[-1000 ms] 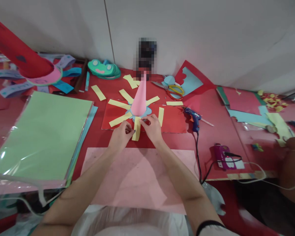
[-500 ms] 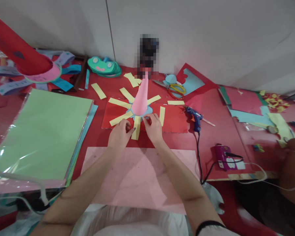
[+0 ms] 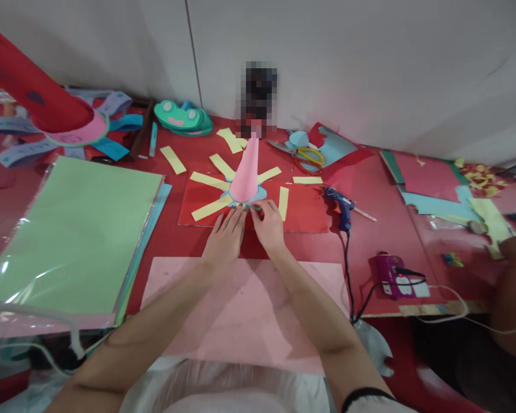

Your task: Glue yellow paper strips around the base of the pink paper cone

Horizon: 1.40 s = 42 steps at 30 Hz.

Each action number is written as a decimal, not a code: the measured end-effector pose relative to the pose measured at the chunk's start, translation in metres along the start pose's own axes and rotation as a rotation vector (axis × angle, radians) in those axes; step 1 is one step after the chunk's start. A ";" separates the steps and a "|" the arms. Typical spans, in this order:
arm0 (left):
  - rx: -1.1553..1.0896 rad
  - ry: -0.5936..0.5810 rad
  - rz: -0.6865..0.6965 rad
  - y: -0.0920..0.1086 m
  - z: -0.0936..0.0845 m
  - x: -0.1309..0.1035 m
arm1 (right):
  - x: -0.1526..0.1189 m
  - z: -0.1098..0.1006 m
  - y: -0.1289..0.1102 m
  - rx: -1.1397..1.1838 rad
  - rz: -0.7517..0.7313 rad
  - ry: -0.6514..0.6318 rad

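Note:
A pink paper cone (image 3: pixel 246 175) stands upright on a blue scalloped paper base (image 3: pixel 260 194), with yellow paper strips (image 3: pixel 211 207) fanned out around it. Beneath them lies a red rectangular card (image 3: pixel 309 213). My left hand (image 3: pixel 225 238) rests with its fingers stretched forward over the front yellow strip, which it covers almost wholly; the fingertips touch near the cone's foot. To the right of it, my right hand (image 3: pixel 269 226) pinches at the front edge of the blue base, thumb and forefinger together.
A blue glue gun (image 3: pixel 341 207) lies on the right, its cord running to a purple power box (image 3: pixel 393 276). Behind are scissors (image 3: pixel 307 156) and red paper (image 3: pixel 361 154). Bagged green sheets (image 3: pixel 75 235) and green frog cut-outs (image 3: pixel 183 119) lie left. Another person's arm (image 3: pixel 513 281) is at right.
My left hand has gone from a pinch beside the front yellow strip to lying flat over it. The right hand stays in place. The red paper by the wall has sunk lower.

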State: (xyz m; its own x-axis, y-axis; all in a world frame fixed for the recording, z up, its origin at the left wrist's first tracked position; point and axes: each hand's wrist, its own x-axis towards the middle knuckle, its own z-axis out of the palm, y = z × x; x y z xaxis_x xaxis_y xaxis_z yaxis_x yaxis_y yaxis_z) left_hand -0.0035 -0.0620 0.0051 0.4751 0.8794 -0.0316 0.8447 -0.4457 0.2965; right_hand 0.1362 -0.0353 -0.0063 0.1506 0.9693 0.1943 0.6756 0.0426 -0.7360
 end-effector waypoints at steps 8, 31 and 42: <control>0.025 0.029 -0.027 -0.002 0.005 0.001 | 0.000 0.001 0.001 0.002 0.000 -0.001; 0.067 0.016 -0.059 0.003 0.006 0.000 | -0.018 -0.005 -0.013 -0.515 -0.182 -0.208; 0.127 0.054 -0.096 0.008 0.007 -0.001 | -0.018 -0.013 -0.030 -0.694 -0.154 -0.356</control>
State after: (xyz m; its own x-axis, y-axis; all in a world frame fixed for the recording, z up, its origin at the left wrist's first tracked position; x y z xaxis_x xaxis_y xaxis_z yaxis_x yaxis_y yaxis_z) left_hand 0.0044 -0.0672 0.0006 0.3796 0.9252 -0.0020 0.9116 -0.3736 0.1712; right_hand 0.1228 -0.0574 0.0212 -0.1416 0.9889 -0.0442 0.9832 0.1353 -0.1227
